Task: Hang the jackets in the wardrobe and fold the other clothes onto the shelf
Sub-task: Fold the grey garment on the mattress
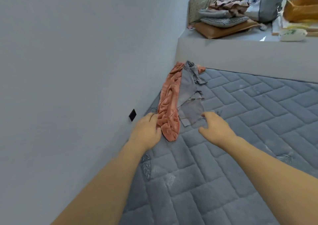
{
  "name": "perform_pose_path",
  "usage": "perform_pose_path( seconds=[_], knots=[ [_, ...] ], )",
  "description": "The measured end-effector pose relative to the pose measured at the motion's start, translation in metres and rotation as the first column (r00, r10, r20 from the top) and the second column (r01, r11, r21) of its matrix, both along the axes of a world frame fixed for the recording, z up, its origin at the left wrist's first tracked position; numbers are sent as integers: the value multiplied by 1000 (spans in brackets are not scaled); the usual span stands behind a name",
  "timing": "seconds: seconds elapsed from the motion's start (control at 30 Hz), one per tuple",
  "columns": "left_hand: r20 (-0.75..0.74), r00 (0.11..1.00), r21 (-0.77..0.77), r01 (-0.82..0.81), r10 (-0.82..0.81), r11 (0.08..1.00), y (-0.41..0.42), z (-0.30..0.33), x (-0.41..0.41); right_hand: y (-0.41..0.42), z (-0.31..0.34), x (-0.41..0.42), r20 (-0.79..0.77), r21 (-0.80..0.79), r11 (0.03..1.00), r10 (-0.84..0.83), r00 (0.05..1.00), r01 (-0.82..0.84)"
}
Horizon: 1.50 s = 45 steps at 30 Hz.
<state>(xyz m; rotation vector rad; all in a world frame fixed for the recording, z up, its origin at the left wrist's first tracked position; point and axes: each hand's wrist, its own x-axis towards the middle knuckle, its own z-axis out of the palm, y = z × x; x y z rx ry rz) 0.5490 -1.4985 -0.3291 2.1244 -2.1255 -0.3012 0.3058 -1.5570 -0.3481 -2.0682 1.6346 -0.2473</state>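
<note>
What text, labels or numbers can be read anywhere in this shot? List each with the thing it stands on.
None can be read.
The white packet on the ledge has a green print, too blurred to read.
The small black square on the wall shows no lettering.
The pink garment, the grey garment and the quilted mattress show no visible tag or print.

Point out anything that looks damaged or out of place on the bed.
The grey garment looks ragged: its edge toward the open mattress hangs in torn-looking flaps. It lies bunched with the pink garment against the wall, unfolded.
</note>
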Motion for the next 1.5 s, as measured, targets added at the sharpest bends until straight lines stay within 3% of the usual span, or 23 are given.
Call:
perform_pose_path(
  seconds=[0.2, 0.33, 0.4, 0.5, 0.63, 0.73, 1.0, 1.13, 1.23, 1.4, 1.5],
  knots=[
    [-161, 987, 147, 48, -24, 988, -90, -192, -20, -81, -200, -12, -83, -15, 999, -54, 995, 52],
    [-150, 981, 194, 147, -119, 970, -159, -297, -49, -142, -321, -45, -219, -3, 993, -119, 969, 121],
    [-143, 980, 160, 159, -137, 974, -201, -334, -64, -155, -374, -63, -315, -4, 988, -146, 938, 153],
    [-80, 980, 47, 184, -180, 982, -259, -379, -85, -147, -431, -76, -362, -180, 976, -179, 915, 119],
    [2, 995, 65, 98, -98, 993, -297, -438, -113, -154, -448, -81, -324, -211, 970, -189, 927, 124],
    [50, 999, -55, 7, -5, 998, -297, -454, -124, -155, -440, -80, -295, -219, 967, -196, 935, 134],
    [48, 995, -152, -80, 88, 985, -321, -443, -129, -150, -443, -80, -296, -231, 965, -195, 935, 128],
    [-77, 991, -120, -114, 105, 986, -335, -429, -129, -150, -444, -81, -276, -255, 957, -208, 938, 137],
    [-132, 990, -115, -65, 49, 991, -303, -422, -132, -148, -446, -81, -273, -262, 954, -219, 937, 147],
    [-89, 995, -177, 30, -47, 984, -175, -433, -115, -149, -445, -82, -233, -291, 945, -221, 947, 149],
    [-3, 995, -254, 95, -99, 962, -153, -447, -108, -150, -449, -83, -223, -343, 932, -204, 953, 119]
  ],
)
